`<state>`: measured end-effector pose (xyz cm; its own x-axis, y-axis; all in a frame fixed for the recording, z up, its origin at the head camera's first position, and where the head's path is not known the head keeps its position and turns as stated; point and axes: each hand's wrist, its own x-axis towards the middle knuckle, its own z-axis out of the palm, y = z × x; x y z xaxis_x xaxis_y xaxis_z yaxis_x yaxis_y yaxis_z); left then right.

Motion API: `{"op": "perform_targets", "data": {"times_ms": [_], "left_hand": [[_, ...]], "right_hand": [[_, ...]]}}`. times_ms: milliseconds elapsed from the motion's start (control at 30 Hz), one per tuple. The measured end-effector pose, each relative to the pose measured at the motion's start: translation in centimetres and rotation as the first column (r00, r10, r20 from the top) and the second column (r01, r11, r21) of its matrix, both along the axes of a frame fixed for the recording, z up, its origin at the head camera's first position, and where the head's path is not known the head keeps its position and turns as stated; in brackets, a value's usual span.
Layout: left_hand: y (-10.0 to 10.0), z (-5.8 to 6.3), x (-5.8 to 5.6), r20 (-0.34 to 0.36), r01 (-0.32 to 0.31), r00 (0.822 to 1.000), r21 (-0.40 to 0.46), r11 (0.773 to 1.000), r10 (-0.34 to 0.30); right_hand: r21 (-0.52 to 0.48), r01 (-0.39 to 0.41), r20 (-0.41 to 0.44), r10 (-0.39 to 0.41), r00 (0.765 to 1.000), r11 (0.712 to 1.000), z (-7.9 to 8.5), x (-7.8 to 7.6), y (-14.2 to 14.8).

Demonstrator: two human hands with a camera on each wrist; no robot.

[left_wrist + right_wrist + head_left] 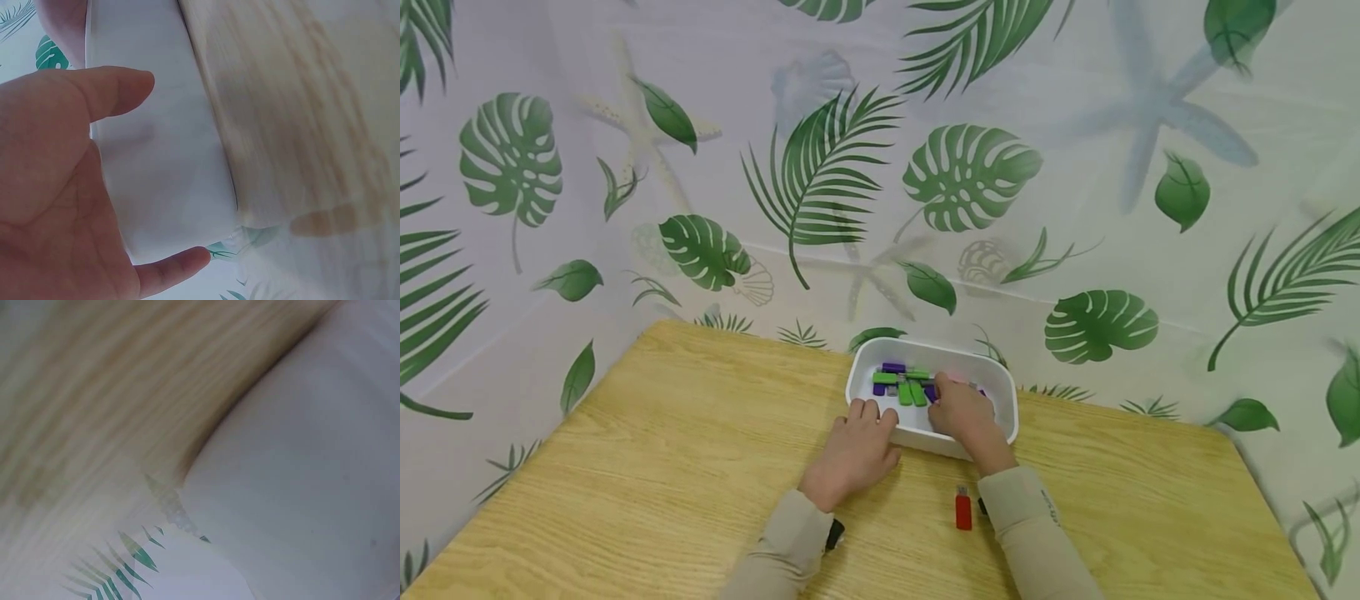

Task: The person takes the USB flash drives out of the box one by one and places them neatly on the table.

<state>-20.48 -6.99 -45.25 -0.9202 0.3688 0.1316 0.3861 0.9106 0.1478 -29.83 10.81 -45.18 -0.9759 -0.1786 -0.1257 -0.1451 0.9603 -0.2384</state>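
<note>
A white plastic box [985, 367] stands near the table's back edge. Inside lie several USB sticks, among them a green USB stick [918, 393] and a purple USB stick [892, 367]. My left hand [859, 450] grips the box's near left rim; in the left wrist view its thumb lies along the outer wall and the other fingers mostly pass behind it. My right hand [964, 410] reaches into the box at its right half, fingers pointing down among the sticks. Its fingertips are hidden, and the right wrist view shows only the box's outer wall [300, 475].
A red USB stick [963, 510] lies on the wooden table [700, 450] in front of the box, left of my right sleeve. Small black objects show beside both sleeves, their kind unclear. A leaf-patterned cloth [865, 167] hangs right behind the table.
</note>
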Motion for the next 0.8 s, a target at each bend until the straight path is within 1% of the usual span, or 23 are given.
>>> {"op": "perform_targets", "data": {"times_ms": [233, 367, 433, 567, 667, 733, 800], "left_hand": [[0.1, 0.1, -0.2, 0.013, 0.004, 1.0, -0.009, 1.0, -0.004], [0.3, 0.0, -0.3, 0.039, 0.002, 0.999, 0.012, 1.0, -0.003], [0.3, 0.1, -0.2, 0.047, 0.0, 0.999, 0.023, 1.0, -0.001], [0.2, 0.1, -0.1, 0.045, -0.003, 0.999, 0.021, 1.0, 0.002], [0.1, 0.1, 0.0, 0.043, -0.002, 0.999, 0.021, 1.0, 0.001], [0.2, 0.1, 0.0, 0.044, -0.001, 0.999, 0.028, 1.0, 0.0], [0.2, 0.0, -0.1, 0.046, -0.001, 0.999, 0.028, 1.0, 0.0]], "right_hand": [[-0.028, -0.038, -0.014, 0.038, 0.999, 0.999, 0.0, -0.1, 0.5], [-0.074, -0.059, -0.025, 0.057, 0.998, 0.996, 0.1, -0.1, 1.0], [-0.113, -0.063, -0.027, 0.061, 0.998, 0.992, 0.3, 0.1, 1.1], [-0.235, -0.077, -0.069, 0.062, 0.996, 0.969, 1.4, 0.8, 1.6], [-0.331, -0.073, -0.12, 0.034, 0.992, 0.941, 2.4, 1.6, 2.1], [-0.384, -0.066, -0.152, 0.008, 0.988, 0.921, 2.7, 2.3, 2.5], [-0.435, -0.054, -0.166, -0.021, 0.986, 0.899, 3.0, 3.1, 2.8]]}}
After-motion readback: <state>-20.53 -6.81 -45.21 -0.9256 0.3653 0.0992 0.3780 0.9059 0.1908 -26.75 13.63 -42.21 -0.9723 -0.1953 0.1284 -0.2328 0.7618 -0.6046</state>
